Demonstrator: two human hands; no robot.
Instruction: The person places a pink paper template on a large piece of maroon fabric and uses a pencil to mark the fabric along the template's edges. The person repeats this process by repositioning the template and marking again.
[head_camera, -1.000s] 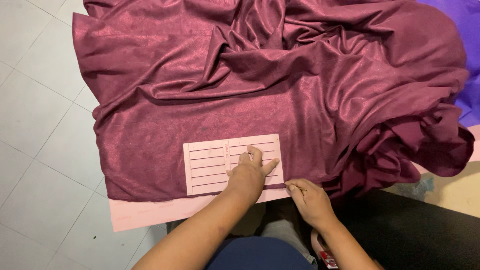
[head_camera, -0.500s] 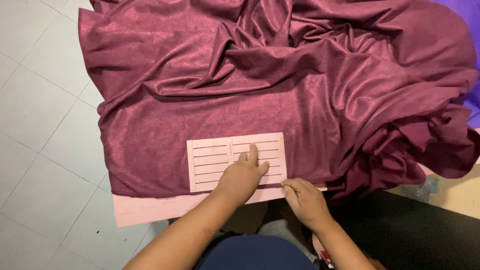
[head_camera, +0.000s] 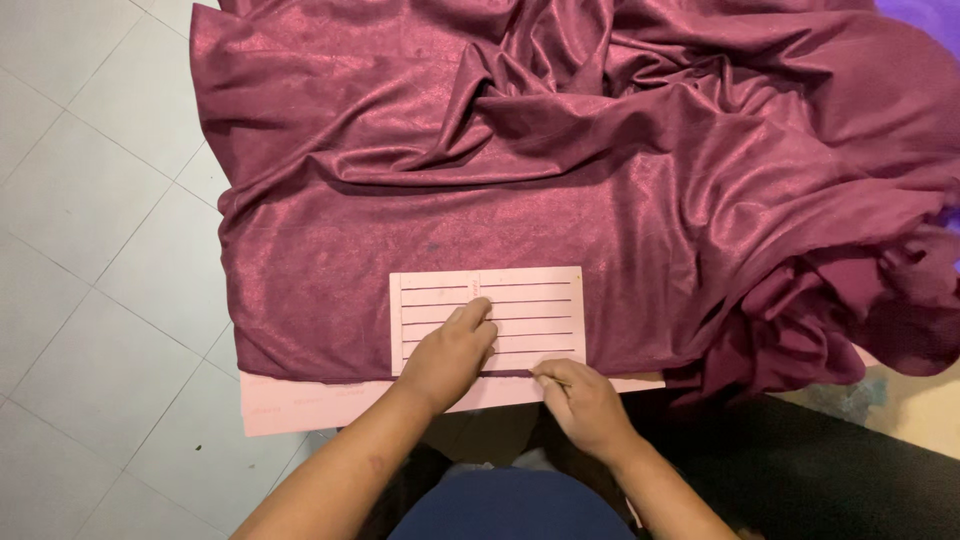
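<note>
Head view: maroon cloth (head_camera: 620, 190) spread and bunched over pink worktop (head_camera: 300, 405). Pink slotted template (head_camera: 520, 300) lies flat on cloth near front edge. Left hand (head_camera: 450, 352) rests palm down on template, fingers loose, pressing it. Right hand (head_camera: 580, 400) at template's lower edge, fingers pinched narrow; held item too small to tell. Tiled floor (head_camera: 90, 250) left.
</note>
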